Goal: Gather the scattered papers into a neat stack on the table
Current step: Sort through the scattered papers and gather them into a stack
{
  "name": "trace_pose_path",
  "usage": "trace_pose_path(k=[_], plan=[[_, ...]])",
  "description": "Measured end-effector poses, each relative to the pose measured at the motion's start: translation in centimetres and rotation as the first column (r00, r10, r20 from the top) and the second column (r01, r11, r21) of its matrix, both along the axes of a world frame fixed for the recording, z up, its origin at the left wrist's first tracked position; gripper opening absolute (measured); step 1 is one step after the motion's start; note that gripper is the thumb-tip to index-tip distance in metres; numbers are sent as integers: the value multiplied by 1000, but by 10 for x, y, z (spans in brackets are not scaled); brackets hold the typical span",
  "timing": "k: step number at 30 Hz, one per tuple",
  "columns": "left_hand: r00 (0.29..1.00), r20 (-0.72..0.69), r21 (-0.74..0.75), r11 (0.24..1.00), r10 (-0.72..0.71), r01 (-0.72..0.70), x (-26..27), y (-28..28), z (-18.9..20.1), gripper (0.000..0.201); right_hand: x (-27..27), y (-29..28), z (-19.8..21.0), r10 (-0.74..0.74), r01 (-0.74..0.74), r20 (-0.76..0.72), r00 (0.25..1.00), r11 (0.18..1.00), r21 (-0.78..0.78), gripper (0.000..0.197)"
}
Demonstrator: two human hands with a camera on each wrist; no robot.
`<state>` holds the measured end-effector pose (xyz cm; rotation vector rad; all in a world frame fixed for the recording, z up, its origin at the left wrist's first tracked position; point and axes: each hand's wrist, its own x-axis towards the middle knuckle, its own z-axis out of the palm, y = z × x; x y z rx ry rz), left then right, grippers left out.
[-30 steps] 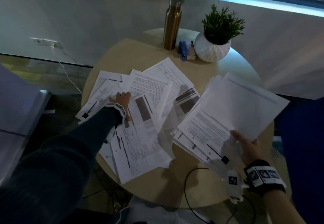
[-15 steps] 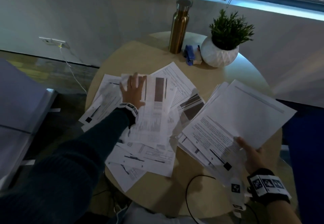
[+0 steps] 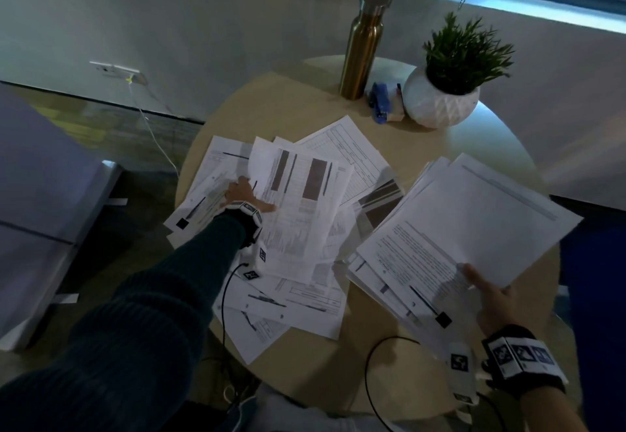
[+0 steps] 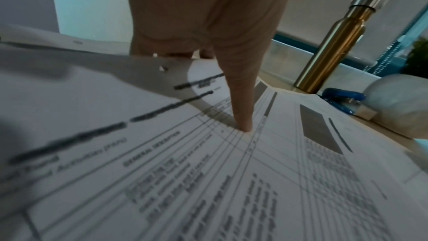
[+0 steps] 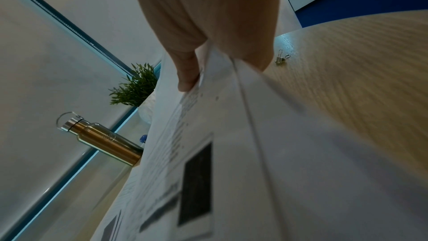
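Note:
Printed papers [image 3: 305,221] lie scattered and overlapping on the left half of the round wooden table [image 3: 288,110]. My left hand [image 3: 250,194] is at the left of the pile. Its thumb [image 4: 243,124] presses on top of a sheet with dark blocks [image 3: 311,177], while the fingers are hidden under a lifted paper edge. My right hand [image 3: 491,296] holds a gathered stack of papers [image 3: 474,228] above the table's right side. The thumb [image 5: 187,76] lies on top of this stack and the fingers are underneath.
At the table's far edge stand a gold bottle [image 3: 364,42], a blue stapler [image 3: 381,103] and a potted plant [image 3: 450,72]. A binder clip [image 5: 281,58] lies on the wood to the right. A black cable [image 3: 369,381] loops at the near edge.
My left hand slid the sheet with dark blocks across the pile toward the far side, then shifted from lying flat on it to pinching at its left edge. The right hand kept holding its stack.

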<state>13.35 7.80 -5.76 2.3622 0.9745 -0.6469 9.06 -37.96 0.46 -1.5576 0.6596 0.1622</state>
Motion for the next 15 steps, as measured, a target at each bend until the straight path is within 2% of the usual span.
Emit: trace_pose_path(k=[3,5,7,9,12,15], plan=[[967,253,-6,1000,15,-14,-3,-7,1,71,3,1,1,7,-7,-6,1000,1000,-2,16],[902,432,77,996,14,-52,-8,-13,5,35,5,2,5,12,-12,16,1000,1000,16,32],[817,577,57,997,9,-50,-12,-15,13,16,9,4,9,9,-11,34,999,999,41,41],[760,650,-30,999,5,19,-16,-15,25,10,13,5,10,14,-14,41,999,1000,2,43],[692,721,-135,980,-3,144,-23,-14,60,21,19,9,10,1,3,57,998,998,-64,45],[707,705,-273,941,52,203,-28,-8,106,27,25,20,16,-13,22,96,995,995,-97,39]])
